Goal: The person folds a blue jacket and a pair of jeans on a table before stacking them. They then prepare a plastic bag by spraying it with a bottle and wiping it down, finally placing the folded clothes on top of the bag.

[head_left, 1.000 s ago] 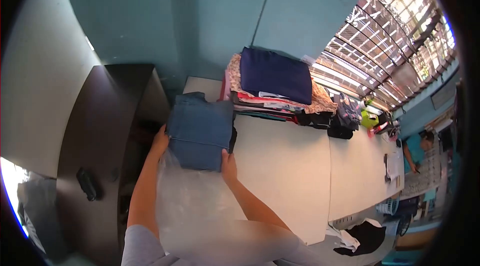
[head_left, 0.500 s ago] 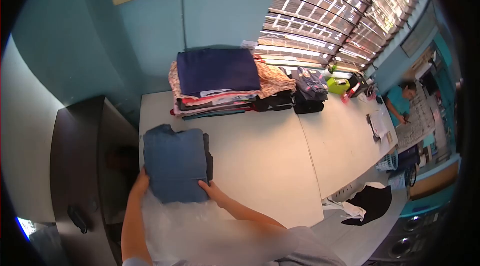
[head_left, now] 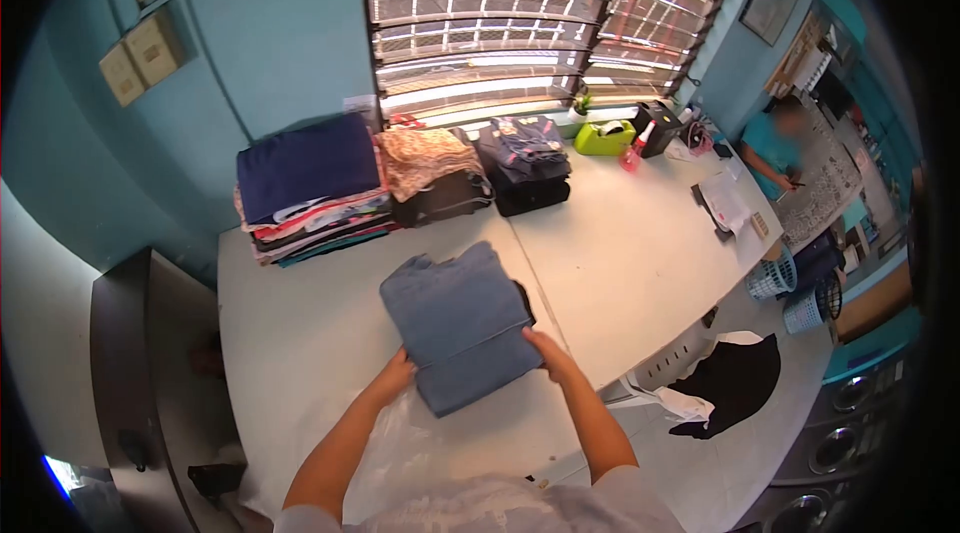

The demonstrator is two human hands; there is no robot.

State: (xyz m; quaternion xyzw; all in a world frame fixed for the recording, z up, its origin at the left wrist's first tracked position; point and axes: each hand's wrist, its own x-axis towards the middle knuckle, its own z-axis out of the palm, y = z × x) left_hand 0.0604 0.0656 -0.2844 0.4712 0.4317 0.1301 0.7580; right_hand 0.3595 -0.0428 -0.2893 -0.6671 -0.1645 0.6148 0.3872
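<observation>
A folded blue denim garment (head_left: 460, 323) lies over a darker folded piece, whose edge shows at its right side. My left hand (head_left: 396, 373) grips its lower left edge, with the fingers partly hidden by the cloth. At the right edge, my right hand (head_left: 545, 348) has its thumb on top and the other fingers out of sight beneath. Thin clear plastic (head_left: 400, 448) is spread on the white table (head_left: 310, 318) near my left forearm.
Folded clothes (head_left: 312, 173) stand in stacks along the back, beside patterned cloth (head_left: 425, 161) and dark garments (head_left: 525, 163). Further right are a green tape dispenser (head_left: 605, 138) and papers (head_left: 727, 203). A chair holds black clothing (head_left: 735, 388). A person (head_left: 775, 148) is at the far right.
Both hands have moved right across the table with the denim garment, which is now turned at an angle. The camera view has swung to the right.
</observation>
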